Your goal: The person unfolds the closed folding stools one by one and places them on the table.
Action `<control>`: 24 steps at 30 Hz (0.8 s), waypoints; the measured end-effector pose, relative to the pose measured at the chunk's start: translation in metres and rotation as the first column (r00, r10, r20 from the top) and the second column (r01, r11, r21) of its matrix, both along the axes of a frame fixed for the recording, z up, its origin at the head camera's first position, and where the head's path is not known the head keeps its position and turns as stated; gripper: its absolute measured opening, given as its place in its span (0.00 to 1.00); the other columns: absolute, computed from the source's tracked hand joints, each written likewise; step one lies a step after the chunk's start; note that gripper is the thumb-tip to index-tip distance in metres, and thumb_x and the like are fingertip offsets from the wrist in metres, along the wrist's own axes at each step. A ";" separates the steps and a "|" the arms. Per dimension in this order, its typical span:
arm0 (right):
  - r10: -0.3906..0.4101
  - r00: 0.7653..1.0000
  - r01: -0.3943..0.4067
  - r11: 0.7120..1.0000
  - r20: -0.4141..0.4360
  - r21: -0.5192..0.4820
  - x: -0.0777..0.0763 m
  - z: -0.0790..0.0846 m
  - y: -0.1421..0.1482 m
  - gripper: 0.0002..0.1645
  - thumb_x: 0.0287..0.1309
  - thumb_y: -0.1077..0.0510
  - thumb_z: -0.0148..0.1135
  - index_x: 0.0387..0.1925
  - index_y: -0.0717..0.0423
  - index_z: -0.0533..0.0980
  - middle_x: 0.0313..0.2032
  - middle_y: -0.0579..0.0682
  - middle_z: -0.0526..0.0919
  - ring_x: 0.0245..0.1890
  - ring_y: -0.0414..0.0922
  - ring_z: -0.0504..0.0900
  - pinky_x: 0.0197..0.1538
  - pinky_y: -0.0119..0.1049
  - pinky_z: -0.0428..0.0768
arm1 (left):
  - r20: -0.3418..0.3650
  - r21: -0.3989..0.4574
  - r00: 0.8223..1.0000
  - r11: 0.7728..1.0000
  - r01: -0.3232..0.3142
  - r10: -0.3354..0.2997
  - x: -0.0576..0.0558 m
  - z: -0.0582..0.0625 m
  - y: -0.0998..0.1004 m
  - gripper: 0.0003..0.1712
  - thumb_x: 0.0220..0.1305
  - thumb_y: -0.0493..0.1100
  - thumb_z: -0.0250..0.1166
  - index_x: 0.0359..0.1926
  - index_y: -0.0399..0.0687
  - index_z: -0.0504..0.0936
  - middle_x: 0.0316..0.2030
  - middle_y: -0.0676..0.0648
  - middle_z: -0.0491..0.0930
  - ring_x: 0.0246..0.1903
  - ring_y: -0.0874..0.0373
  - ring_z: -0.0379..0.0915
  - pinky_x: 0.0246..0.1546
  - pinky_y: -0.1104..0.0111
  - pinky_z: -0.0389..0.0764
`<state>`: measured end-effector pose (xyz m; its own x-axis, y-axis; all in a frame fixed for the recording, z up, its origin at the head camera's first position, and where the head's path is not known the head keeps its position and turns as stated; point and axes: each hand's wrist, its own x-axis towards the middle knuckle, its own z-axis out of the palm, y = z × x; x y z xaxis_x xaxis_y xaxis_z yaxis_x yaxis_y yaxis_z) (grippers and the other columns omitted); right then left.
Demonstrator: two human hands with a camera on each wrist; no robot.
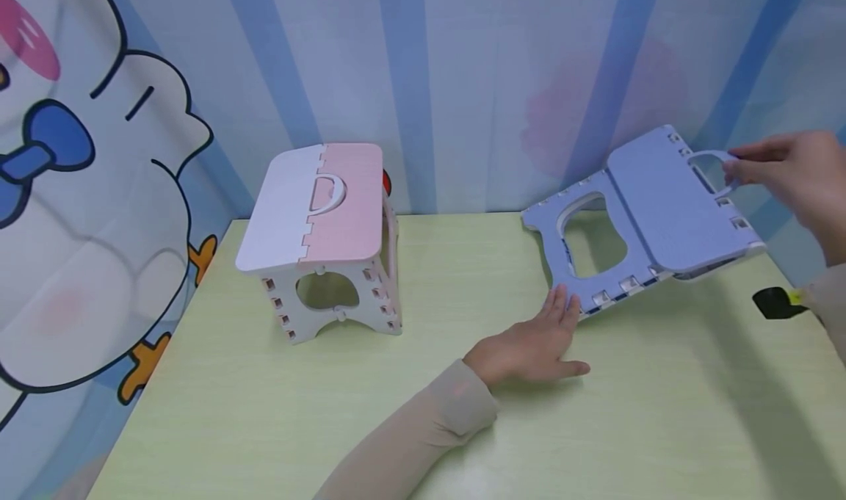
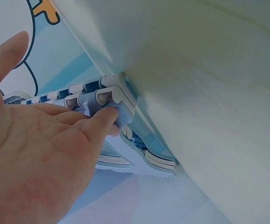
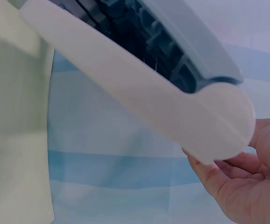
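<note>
**Striped backdrop (image 1: 456, 74), pale green worktop (image 1: 231, 412), one blue stool (image 1: 651, 225) mid-fold**

So the blue stool was over on the right of the worktop, tilted, with the end of its leg panel (image 1: 557, 254) down low and the seat panel (image 1: 687, 206) raised toward the right. The right grip (image 1: 796, 177) had its fingers and thumb pinched on the handle (image 1: 710, 153). The left grip (image 1: 535, 346) was spread out, fingers pretty much straight, just touching the stool's near lower corner and not wrapped round anything.

The pink-and-white stool (image 1: 317, 236) stood upright to the left, legs out, with no hand on it.

My read: the step in hand was working the fold, one end braced while the other was held up. The right wrist view was dim between the seat halves, so I honestly couldn't tell if it was being opened or closed. Either way, I figured the next move called for keeping that corner steady and swinging the panels evenly, fingertips well away from the hinges.
</note>
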<state>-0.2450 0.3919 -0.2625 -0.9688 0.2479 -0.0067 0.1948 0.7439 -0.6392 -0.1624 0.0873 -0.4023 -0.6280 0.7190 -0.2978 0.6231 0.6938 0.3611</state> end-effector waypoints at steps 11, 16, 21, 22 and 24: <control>0.002 1.000 -0.002 0.999 0.010 -0.045 -0.001 0.012 -0.014 0.38 0.73 0.41 0.50 0.71 0.63 0.64 0.63 0.70 0.69 0.65 0.68 0.61 0.69 0.69 0.49 | 0.022 0.030 1.000 1.000 -0.006 0.005 -0.002 0.000 -0.004 0.54 0.74 0.63 0.51 0.77 0.42 0.26 0.75 0.41 0.17 0.73 0.55 0.11 0.70 0.74 0.37; -0.003 0.999 0.000 0.998 -0.034 -0.064 0.000 0.018 -0.025 0.35 0.73 0.44 0.51 0.69 0.65 0.67 0.46 0.54 0.80 0.62 0.65 0.64 0.70 0.68 0.49 | 0.069 0.063 0.997 0.997 -0.032 0.028 -0.002 0.002 -0.008 0.51 0.76 0.59 0.51 0.77 0.43 0.26 0.75 0.41 0.18 0.74 0.55 0.14 0.71 0.74 0.39; 0.007 0.999 -0.011 0.996 -0.049 -0.092 0.000 0.024 -0.033 0.35 0.71 0.43 0.54 0.68 0.62 0.68 0.40 0.39 0.77 0.61 0.62 0.64 0.70 0.67 0.49 | 0.074 0.066 0.997 0.997 -0.035 0.030 -0.002 0.002 -0.010 0.50 0.77 0.58 0.49 0.77 0.42 0.27 0.75 0.41 0.18 0.74 0.55 0.15 0.71 0.74 0.39; 0.010 0.999 -0.015 0.995 -0.051 -0.101 0.001 0.025 -0.035 0.34 0.71 0.43 0.54 0.68 0.61 0.69 0.41 0.39 0.77 0.61 0.61 0.64 0.71 0.66 0.49 | 0.072 0.066 0.997 0.997 -0.036 0.032 -0.002 0.002 -0.011 0.50 0.77 0.58 0.49 0.77 0.42 0.27 0.75 0.41 0.19 0.74 0.55 0.16 0.71 0.74 0.39; 0.019 0.998 -0.025 0.993 -0.053 -0.116 0.001 0.027 -0.037 0.34 0.70 0.43 0.55 0.69 0.59 0.69 0.41 0.37 0.76 0.63 0.60 0.63 0.71 0.66 0.49 | 0.069 0.063 0.997 0.997 -0.039 0.035 -0.002 0.003 -0.011 0.50 0.77 0.59 0.49 0.77 0.42 0.27 0.75 0.41 0.19 0.74 0.55 0.16 0.71 0.74 0.39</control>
